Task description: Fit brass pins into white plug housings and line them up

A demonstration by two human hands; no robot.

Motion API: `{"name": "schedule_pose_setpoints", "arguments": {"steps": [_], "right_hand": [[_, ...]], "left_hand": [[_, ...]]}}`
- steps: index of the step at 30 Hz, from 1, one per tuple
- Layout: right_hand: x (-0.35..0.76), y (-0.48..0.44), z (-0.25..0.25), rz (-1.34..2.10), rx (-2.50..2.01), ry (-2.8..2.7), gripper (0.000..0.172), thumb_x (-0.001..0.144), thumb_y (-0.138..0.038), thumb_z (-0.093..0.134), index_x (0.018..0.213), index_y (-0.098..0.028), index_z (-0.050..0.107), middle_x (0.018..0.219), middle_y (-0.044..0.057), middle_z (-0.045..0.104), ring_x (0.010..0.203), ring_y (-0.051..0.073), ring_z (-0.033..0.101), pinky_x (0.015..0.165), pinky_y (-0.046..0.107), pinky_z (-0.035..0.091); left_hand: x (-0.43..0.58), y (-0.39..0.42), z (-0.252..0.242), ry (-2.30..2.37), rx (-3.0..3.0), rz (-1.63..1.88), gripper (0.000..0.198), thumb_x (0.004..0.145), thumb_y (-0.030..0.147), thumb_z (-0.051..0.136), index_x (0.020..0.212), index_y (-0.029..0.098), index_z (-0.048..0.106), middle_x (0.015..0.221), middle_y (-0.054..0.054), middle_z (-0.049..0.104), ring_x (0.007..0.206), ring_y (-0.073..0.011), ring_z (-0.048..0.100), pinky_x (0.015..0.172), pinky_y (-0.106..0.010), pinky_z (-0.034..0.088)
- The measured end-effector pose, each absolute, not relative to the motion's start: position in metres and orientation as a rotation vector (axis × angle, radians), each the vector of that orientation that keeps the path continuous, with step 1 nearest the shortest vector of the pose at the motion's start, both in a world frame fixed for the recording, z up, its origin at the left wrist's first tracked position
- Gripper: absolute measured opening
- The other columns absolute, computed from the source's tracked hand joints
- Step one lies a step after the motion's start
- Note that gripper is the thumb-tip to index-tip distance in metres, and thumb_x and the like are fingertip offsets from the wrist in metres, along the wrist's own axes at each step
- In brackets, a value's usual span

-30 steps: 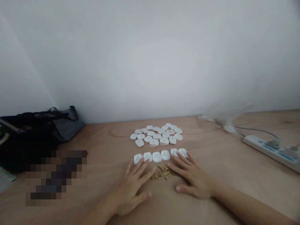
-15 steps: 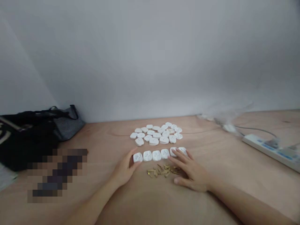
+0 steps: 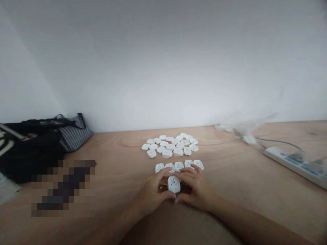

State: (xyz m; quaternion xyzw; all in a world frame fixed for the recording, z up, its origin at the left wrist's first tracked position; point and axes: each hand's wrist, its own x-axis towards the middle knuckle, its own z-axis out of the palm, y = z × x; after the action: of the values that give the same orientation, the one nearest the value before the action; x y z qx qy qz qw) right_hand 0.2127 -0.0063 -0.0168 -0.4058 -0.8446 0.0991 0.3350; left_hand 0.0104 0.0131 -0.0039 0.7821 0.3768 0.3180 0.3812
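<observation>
A white plastic socket housing (image 3: pixel 174 184), squarish with rounded corners and small slots, is held up between my two hands. My left hand (image 3: pixel 153 191) is closed on its left side, thumb below and fingers at the upper edge. From the right, my right hand (image 3: pixel 200 189) reaches the same piece, its fingertips at the top edge and its thumb by the lower corner. Small brass pins (image 3: pixel 161 187) lie behind and below it, mostly hidden by the hands. Just beyond the fingers is a row of similar white housings (image 3: pixel 179 166), partly covered by the fingertips.
Farther back lies a cluster of several white plastic pieces (image 3: pixel 167 153). A power strip (image 3: pixel 296 165) with a cable is at the right, near a clear plastic bag (image 3: pixel 247 132). Black bags (image 3: pixel 33 149) and a blurred-out dark object (image 3: pixel 65 187) occupy the left. A wall rises behind the table.
My left hand has taken the leftmost housing from the row and brought it right and nearer, over the brass pins. My right hand has moved left to meet it.
</observation>
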Motion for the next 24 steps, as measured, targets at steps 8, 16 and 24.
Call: {"name": "schedule_pose_setpoints", "arguments": {"steps": [8, 16, 24], "right_hand": [[0.216, -0.006, -0.014, 0.312, -1.012, -2.189, 0.051, 0.071, -0.050, 0.068, 0.116, -0.029, 0.056, 0.105, 0.003, 0.066, 0.098, 0.024, 0.056, 0.096, 0.045, 0.026], [0.228, -0.003, -0.017, 0.317, -1.049, -2.128, 0.044, 0.066, -0.044, 0.071, 0.105, -0.025, 0.061, 0.096, 0.004, 0.066, 0.093, 0.024, 0.056, 0.091, 0.044, 0.030], [0.229, -0.003, -0.017, 0.314, -1.049, -2.131, 0.042, 0.067, -0.044, 0.070, 0.104, -0.025, 0.061, 0.094, 0.004, 0.066, 0.090, 0.024, 0.057, 0.089, 0.043, 0.033]], "left_hand": [[0.000, 0.016, -0.004, 1.009, 2.086, 0.827, 0.057, 0.063, 0.029, 0.079, 0.114, 0.018, 0.058, 0.102, -0.007, 0.067, 0.094, -0.0238, 0.062, 0.085, -0.034, 0.049], [-0.017, 0.025, 0.004, 1.217, 2.257, 0.642, 0.021, 0.081, 0.030, 0.058, 0.092, 0.020, 0.072, 0.090, -0.004, 0.065, 0.077, -0.0171, 0.061, 0.069, -0.026, 0.049], [-0.014, 0.026, 0.001, 1.208, 2.241, 0.691, 0.014, 0.079, 0.026, 0.060, 0.073, 0.018, 0.070, 0.078, -0.003, 0.064, 0.068, -0.0156, 0.059, 0.061, -0.024, 0.045]]}}
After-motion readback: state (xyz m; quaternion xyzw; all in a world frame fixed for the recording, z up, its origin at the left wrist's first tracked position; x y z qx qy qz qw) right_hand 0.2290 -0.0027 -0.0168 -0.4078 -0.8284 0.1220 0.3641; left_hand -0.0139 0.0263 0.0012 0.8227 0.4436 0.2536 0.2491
